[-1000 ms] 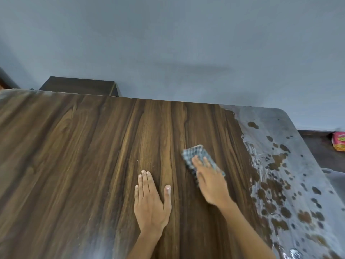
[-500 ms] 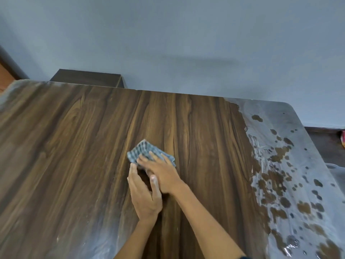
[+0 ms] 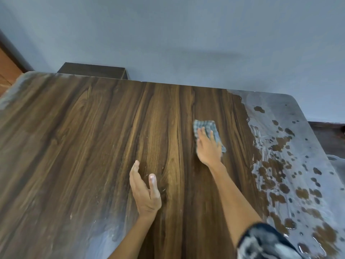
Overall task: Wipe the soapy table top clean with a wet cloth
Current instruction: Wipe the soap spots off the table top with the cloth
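Note:
A dark wood-grain table top (image 3: 93,146) fills most of the head view. Its right side is covered by a grey soapy film (image 3: 291,165) broken into patches and streaks. A blue-grey checked cloth (image 3: 205,127) lies flat on the wood right of centre. My right hand (image 3: 208,146) presses down on the cloth with fingers spread, just left of the soapy area. My left hand (image 3: 144,189) hovers or rests on the wood nearer to me, tilted on its edge, fingers apart, holding nothing.
A grey wall (image 3: 186,43) stands right behind the table's far edge. A dark wooden cabinet (image 3: 93,71) shows behind the far left. Thin soap haze lies at the far left corner (image 3: 13,94) and near the front edge (image 3: 104,238).
My right hand slid the cloth left towards my left hand, then back right and farther away, near the soapy area. My left hand lifted from flat to tilted on its edge.

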Demonstrator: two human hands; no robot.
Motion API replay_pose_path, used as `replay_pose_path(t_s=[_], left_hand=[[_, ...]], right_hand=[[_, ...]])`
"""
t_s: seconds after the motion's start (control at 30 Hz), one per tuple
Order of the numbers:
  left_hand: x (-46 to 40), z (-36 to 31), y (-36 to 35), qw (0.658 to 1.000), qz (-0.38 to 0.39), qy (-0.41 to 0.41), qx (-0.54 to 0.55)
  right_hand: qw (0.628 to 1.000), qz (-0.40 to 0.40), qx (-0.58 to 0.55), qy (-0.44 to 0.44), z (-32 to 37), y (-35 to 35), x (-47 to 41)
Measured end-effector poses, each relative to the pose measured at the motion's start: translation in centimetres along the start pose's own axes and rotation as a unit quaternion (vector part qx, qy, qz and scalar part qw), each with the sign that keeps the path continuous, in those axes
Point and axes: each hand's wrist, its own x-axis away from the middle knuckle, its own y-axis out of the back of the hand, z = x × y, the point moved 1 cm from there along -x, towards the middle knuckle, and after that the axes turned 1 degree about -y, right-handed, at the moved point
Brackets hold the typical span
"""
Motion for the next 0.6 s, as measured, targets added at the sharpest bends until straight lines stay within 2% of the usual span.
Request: replay_pose_path(t_s=[0.1, 0.2, 0.3, 0.37, 0.5, 0.6], left_hand=[[0.4, 0.3, 0.7, 1.0, -0.003, -0.009, 0.006], [1.1, 0.7, 1.7, 1.0, -0.014, -0.019, -0.009], [1.8, 1.2, 3.0, 0.999, -0.031, -0.013, -0.025], [2.1, 1.5, 3.8, 0.999, -0.025, -0.018, -0.031], [3.0, 1.6, 4.9, 0.999, 0.01, -0.015, -0.035], [3.3, 1.5, 4.9, 0.999, 0.029, -0.011, -0.035]], right_hand=[[0.996, 0.03, 0.006, 0.082, 5.7, -2.8, -1.9], [0.98, 0.074, 0.005, 0.185, 9.7, -4.8, 0.1], [0.95, 0.097, -0.007, 0.298, 9.7, -6.1, 5.6], [0.938, 0.11, -0.02, 0.328, 7.7, -6.1, 10.3], [0.948, 0.106, -0.039, 0.298, 1.8, -4.7, 18.9], [0.983, 0.038, -0.052, 0.169, -3.6, -3.6, 19.9]])
